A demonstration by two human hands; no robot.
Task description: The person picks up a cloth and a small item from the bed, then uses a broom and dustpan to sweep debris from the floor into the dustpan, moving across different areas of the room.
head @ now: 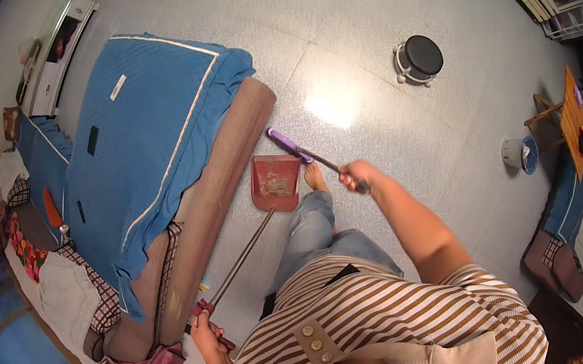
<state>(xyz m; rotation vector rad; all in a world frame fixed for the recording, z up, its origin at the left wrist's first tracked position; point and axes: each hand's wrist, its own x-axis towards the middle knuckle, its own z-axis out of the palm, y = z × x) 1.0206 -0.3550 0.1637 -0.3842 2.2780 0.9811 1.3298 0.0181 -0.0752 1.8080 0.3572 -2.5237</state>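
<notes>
A red long-handled dustpan (276,182) rests on the floor in front of me, with some dirt or wear marks on its pan. My left hand (208,327) grips the red top end of its metal handle, at the lower left. In my right hand (360,176) is the dark stick of a broom. The broom's purple head (286,142) lies at the upper right edge of the dustpan, close to my bare foot. Whether the bristles touch the floor cannot be told.
A brown sofa (231,151) with a blue quilted cover (149,124) runs along my left. To the right are a black-topped round stool (422,56), a waste bin (514,155) and a wooden folding table (574,125). A white cabinet (50,76) stands at the far left.
</notes>
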